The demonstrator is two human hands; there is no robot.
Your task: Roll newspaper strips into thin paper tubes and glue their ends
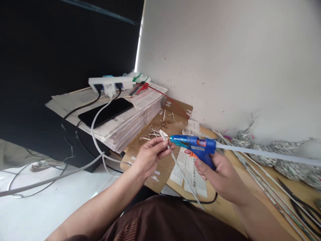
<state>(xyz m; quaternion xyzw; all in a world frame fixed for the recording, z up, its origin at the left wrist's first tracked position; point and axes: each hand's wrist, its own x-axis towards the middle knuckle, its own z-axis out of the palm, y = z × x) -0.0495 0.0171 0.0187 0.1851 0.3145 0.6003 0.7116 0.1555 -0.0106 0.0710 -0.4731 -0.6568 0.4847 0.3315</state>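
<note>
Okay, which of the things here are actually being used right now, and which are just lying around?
In use:
- glue gun in the right hand
- rolled paper stick pinched by the left hand
- glue stick in the back of the gun

Lying about:
- phone
- newspaper stack
- power strip
- spare paper sticks
- cardboard with scraps

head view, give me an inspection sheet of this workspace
surface: wooden table with brown cardboard sheet on it
job's things: blue hot glue gun, clear glue stick out its back; thin rolled paper stick, its top end at the nozzle
clutter: paper scraps, newspaper stack, black phone, loose paper sticks
hands: left hand pinches the stick; right hand grips the gun
cables: white power strip, white cable, black cords, red wire
surroundings: white wall, dark panel
</note>
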